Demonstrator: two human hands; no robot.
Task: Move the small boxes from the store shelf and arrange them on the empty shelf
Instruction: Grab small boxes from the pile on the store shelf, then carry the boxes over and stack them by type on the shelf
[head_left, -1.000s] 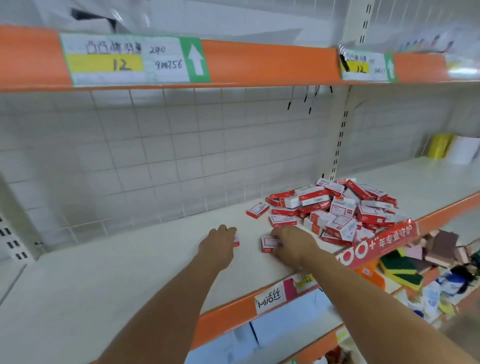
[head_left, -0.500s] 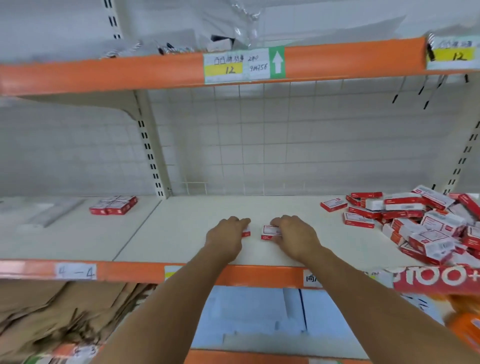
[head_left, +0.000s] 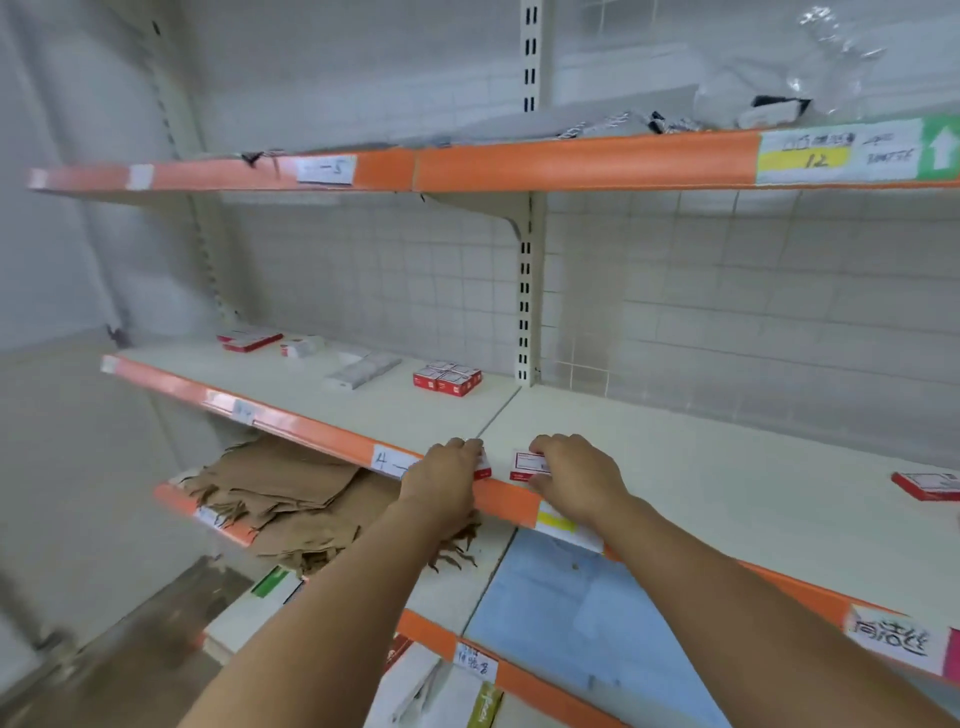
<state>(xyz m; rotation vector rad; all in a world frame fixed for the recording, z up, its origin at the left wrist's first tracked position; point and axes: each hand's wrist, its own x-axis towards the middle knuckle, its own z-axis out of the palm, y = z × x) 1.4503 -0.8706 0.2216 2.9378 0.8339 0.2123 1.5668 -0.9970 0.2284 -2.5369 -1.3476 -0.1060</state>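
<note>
My left hand (head_left: 447, 475) grips a small red-and-white box (head_left: 483, 466), mostly hidden under my fingers, at the front edge of the white shelf (head_left: 701, 467). My right hand (head_left: 576, 475) holds another small box (head_left: 525, 465) just right of it, its white label showing. Both hands are near the seam between two shelf sections. A neat group of red boxes (head_left: 448, 379) stands further back on the left shelf section (head_left: 363, 410). One loose red box (head_left: 927, 486) lies at the far right edge.
Two more boxes (head_left: 249, 340), (head_left: 304, 345) and a grey flat pack (head_left: 361, 370) lie at the back left. An orange-edged shelf (head_left: 571, 161) hangs above. Brown cardboard (head_left: 291, 493) fills the lower shelf. A slotted upright (head_left: 525, 291) divides the sections.
Both hands, each holding a box, have travelled left along the shelf away from the pile, which has left the view. The camera has turned left, bringing the left section into view.
</note>
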